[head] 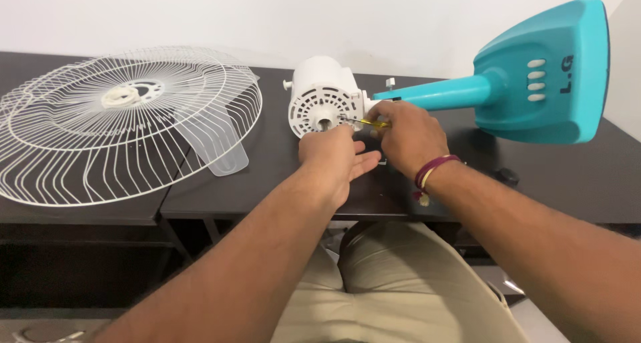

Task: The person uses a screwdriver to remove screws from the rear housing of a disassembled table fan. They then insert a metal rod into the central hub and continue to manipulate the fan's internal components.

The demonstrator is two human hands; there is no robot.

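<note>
Both hands meet mid-frame: the right hand grips a yellow-handled screwdriver, its tip at the white motor housing, while the left hand rests curled just below the housing. A teal fan base lies at upper right, a white wire grille at upper left on the dark table.

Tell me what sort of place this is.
Probably a home room serving as a repair spot, not a workshop: a dark table against a plain white wall, with a dismantled fan on it, its white motor housing, wire guard and teal base.
</note>
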